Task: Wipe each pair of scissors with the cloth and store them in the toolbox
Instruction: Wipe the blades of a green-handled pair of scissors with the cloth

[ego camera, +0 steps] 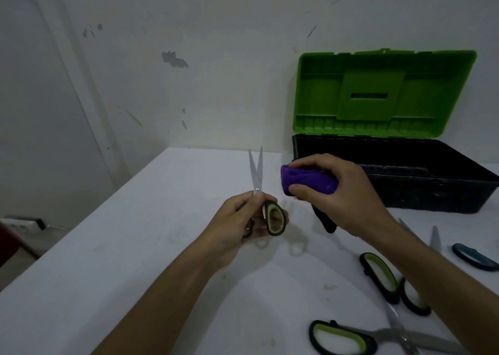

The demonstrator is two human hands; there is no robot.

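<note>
White tabletop (135,260) runs up to a scuffed white wall (189,57), corner at left. Left hand (237,225) is raised above the table, fingers curled round the black-and-green handles of the held scissors (256,182); blades point up and away, slightly parted. Right hand (332,190) is level with it, just to the right, fingers and thumb clenched round a folded purple cloth (307,182), a dark end hanging below the palm. Cloth and blades are near but apart. Toolbox (405,182) stands at the back right against the wall, black tub exposed, green lid (383,92) upright. Right forearm crosses over a second pair of scissors (380,276) lying on the table; a third pair (348,337) lies at the lower edge. Blue handle (472,258) shows at far right, its blades partly hidden.
</note>
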